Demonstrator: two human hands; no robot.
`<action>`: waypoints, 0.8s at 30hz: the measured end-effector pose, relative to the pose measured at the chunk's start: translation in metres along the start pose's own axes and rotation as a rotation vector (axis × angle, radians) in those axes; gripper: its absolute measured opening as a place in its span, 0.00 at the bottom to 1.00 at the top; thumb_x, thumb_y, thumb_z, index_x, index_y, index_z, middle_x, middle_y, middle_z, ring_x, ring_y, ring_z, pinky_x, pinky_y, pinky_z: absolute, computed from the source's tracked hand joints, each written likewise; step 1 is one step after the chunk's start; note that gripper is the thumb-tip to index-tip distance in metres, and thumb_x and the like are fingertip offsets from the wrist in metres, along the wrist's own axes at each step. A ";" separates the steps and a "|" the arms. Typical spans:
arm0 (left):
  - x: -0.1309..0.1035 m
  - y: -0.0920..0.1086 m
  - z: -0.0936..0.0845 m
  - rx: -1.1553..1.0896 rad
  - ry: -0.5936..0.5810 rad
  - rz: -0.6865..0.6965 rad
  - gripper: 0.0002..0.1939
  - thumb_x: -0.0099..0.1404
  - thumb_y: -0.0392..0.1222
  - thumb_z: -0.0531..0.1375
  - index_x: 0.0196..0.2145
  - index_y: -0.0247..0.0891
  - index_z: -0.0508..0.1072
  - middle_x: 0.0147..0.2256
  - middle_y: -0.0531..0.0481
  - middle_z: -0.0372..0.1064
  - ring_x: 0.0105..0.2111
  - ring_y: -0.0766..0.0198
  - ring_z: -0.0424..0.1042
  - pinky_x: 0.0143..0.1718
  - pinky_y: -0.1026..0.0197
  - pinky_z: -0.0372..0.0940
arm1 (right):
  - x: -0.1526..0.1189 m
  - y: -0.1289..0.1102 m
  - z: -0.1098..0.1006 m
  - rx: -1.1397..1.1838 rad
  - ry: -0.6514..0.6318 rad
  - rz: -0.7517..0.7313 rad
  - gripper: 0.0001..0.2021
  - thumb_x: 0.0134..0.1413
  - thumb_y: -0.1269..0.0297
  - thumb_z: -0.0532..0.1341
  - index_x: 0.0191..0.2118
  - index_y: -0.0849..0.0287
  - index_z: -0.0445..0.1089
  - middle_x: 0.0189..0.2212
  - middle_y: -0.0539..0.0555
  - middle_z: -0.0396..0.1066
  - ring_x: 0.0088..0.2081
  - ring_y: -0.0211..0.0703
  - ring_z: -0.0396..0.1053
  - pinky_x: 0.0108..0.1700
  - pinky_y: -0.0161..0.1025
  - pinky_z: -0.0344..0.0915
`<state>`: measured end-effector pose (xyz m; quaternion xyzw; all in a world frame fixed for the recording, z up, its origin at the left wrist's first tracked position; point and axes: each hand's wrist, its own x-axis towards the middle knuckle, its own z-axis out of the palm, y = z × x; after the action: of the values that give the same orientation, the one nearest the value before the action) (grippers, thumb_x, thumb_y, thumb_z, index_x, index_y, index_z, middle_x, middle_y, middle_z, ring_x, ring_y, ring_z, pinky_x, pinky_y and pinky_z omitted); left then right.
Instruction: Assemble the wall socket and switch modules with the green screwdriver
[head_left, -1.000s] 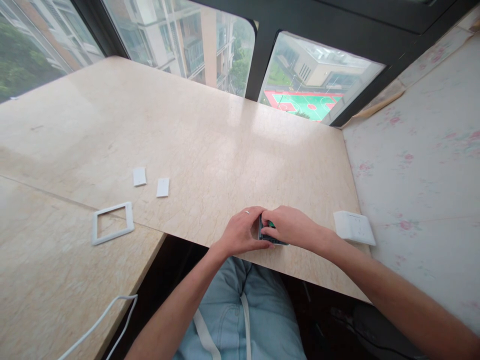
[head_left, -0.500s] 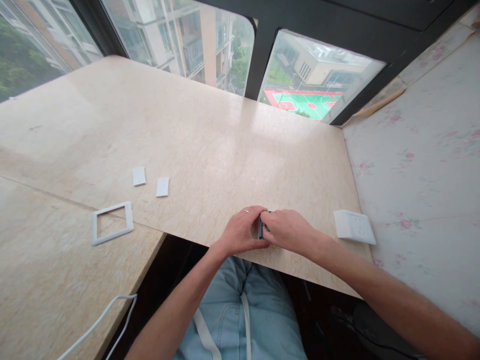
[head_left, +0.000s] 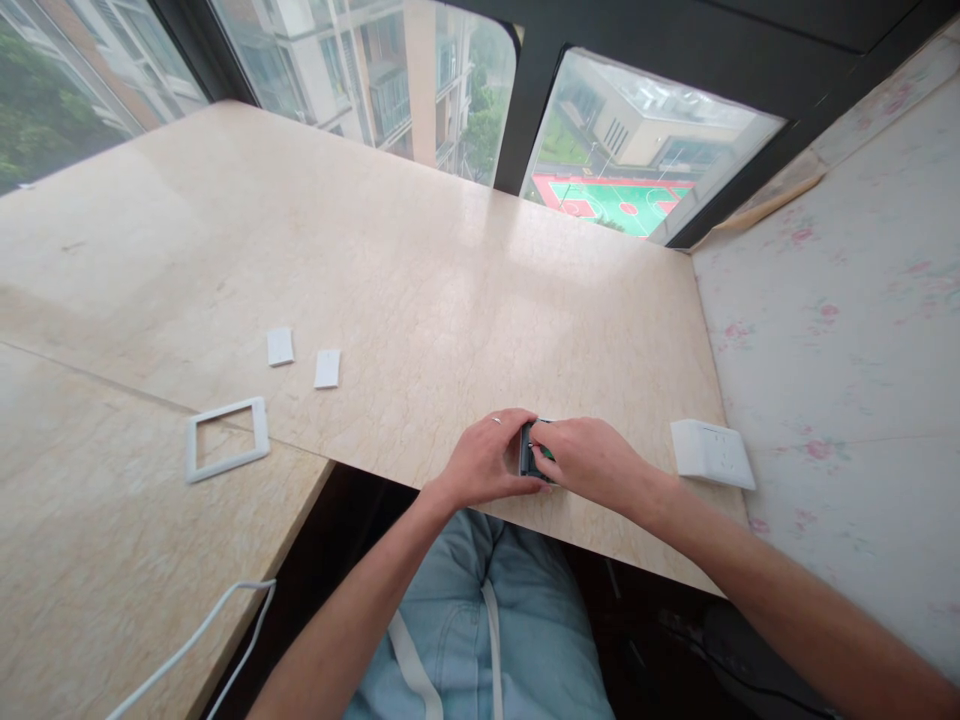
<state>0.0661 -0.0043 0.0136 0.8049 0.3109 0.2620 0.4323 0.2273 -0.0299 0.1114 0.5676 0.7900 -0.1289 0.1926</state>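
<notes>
Head view, and all eyes go to the dark device, just below and right of centre, on the near strip of the pale countertop! Left hand has it bracketed: thumb along the near side, fingers curved round the far side, a space open between palm and device, a ring on one finger. Over from the right comes the right hand, fingers bent in tight, tips down at the device's upper face, a touch of green peeping out beneath them; whether those tips pinch anything, I cannot tell, the hand hides it.

Out to the left of the frame, a white frame lies flat across the seam, and above it sit one white tile and, just to its right, a second white tile, well apart from the hands. Far right, a white box sits by the flowered wall. Lower left, a white cable loops over the edge; bottom centre, light-blue trousers.
</notes>
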 end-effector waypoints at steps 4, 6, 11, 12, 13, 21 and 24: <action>0.000 0.000 0.000 0.001 0.002 0.007 0.41 0.50 0.60 0.72 0.57 0.45 0.64 0.55 0.43 0.71 0.55 0.47 0.71 0.56 0.47 0.64 | 0.001 0.004 0.001 0.048 0.023 -0.021 0.12 0.64 0.66 0.54 0.36 0.61 0.75 0.33 0.58 0.79 0.32 0.44 0.73 0.29 0.39 0.48; 0.000 -0.001 0.001 0.002 0.002 0.011 0.40 0.51 0.60 0.72 0.56 0.45 0.64 0.55 0.43 0.71 0.55 0.48 0.71 0.56 0.48 0.65 | 0.002 0.005 0.000 0.073 0.023 -0.019 0.12 0.64 0.66 0.55 0.35 0.60 0.75 0.32 0.57 0.79 0.32 0.43 0.72 0.30 0.39 0.47; 0.000 0.001 0.000 0.000 0.008 0.022 0.38 0.53 0.60 0.71 0.56 0.44 0.64 0.54 0.44 0.71 0.54 0.49 0.71 0.55 0.49 0.65 | 0.005 0.008 0.000 0.150 0.021 -0.004 0.10 0.59 0.67 0.56 0.33 0.58 0.75 0.29 0.55 0.77 0.29 0.40 0.68 0.29 0.37 0.46; 0.000 0.001 0.000 0.000 0.010 0.023 0.38 0.53 0.60 0.71 0.55 0.44 0.65 0.53 0.44 0.71 0.53 0.49 0.71 0.54 0.49 0.65 | 0.006 0.009 -0.001 0.168 0.021 -0.001 0.09 0.57 0.68 0.57 0.32 0.58 0.75 0.29 0.55 0.76 0.29 0.40 0.67 0.29 0.37 0.46; 0.000 0.001 0.000 0.000 0.009 0.025 0.37 0.53 0.60 0.71 0.55 0.44 0.65 0.52 0.45 0.72 0.53 0.49 0.71 0.54 0.50 0.65 | 0.007 0.009 -0.001 0.185 0.020 0.003 0.08 0.56 0.68 0.57 0.33 0.58 0.75 0.28 0.54 0.76 0.28 0.39 0.66 0.29 0.37 0.46; 0.000 0.001 0.000 0.001 0.004 0.030 0.36 0.53 0.59 0.71 0.54 0.44 0.65 0.52 0.45 0.72 0.52 0.49 0.71 0.53 0.49 0.65 | 0.008 0.009 -0.002 0.195 0.028 0.023 0.06 0.52 0.69 0.59 0.30 0.58 0.73 0.27 0.54 0.75 0.27 0.39 0.65 0.28 0.37 0.45; 0.000 0.000 0.001 0.000 0.001 0.026 0.38 0.53 0.59 0.71 0.56 0.45 0.64 0.54 0.44 0.71 0.53 0.49 0.71 0.54 0.49 0.65 | 0.007 0.008 0.001 0.198 0.051 0.028 0.06 0.51 0.69 0.58 0.30 0.57 0.74 0.26 0.54 0.75 0.27 0.40 0.65 0.28 0.38 0.44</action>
<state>0.0664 -0.0044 0.0130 0.8087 0.3008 0.2681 0.4286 0.2329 -0.0221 0.1078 0.5980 0.7700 -0.1891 0.1173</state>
